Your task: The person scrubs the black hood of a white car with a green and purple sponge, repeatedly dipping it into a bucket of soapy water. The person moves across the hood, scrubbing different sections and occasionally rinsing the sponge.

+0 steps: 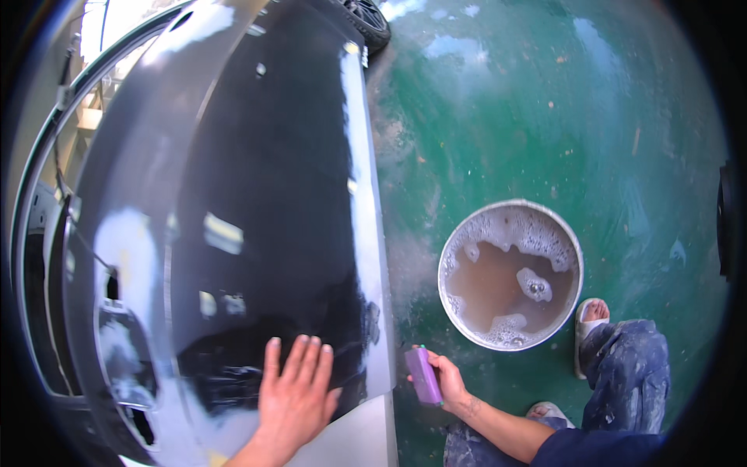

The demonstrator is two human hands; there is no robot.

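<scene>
My left hand (296, 388) rests flat, with its fingers spread, on the lower part of a dark car door panel (274, 175). Nothing is held in it. Patches of lighter grey and white show on the panel, and the surface near my fingers looks wet. My right hand (452, 379) grips a purple sanding block (424, 376) beside the panel's edge, above the green floor. A round bucket (582, 274) of cloudy brown, foamy water (490, 286) stands just beyond my right hand.
The green floor (525, 134) looks wet in places and has small specks on it. A car wheel (367, 20) shows at the top. At the left is the window frame (29, 146). My sandalled feet (592, 315) are beside the bucket.
</scene>
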